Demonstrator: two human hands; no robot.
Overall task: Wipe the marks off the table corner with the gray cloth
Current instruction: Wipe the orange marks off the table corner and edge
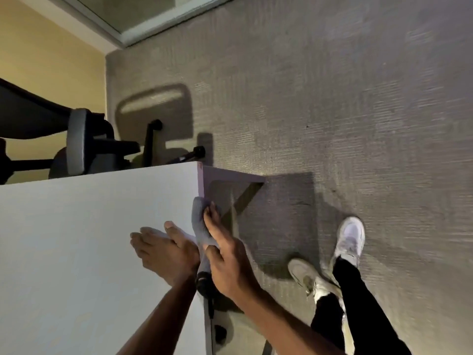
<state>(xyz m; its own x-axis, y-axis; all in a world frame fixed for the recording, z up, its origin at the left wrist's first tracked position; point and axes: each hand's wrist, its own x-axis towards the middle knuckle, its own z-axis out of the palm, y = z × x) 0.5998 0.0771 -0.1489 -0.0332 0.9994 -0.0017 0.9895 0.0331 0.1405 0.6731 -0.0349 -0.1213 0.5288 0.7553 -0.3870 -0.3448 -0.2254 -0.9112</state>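
Note:
A white table (76,239) fills the lower left, and its far right corner (198,166) points toward the carpet. The gray cloth (199,221) hangs over the table's right edge, a little below that corner. My right hand (225,260) presses the cloth against the edge from the side, fingers curled over it. Resting flat on the tabletop just left of the cloth is my left hand (163,252), fingers spread, holding nothing. No marks are visible on the corner.
A black and gray office chair (84,144) stands behind the table at the left. Gray carpet (332,111) covers the floor on the right. My feet in white shoes (348,239) stand right of the table. The table's leg frame (238,201) shows under the corner.

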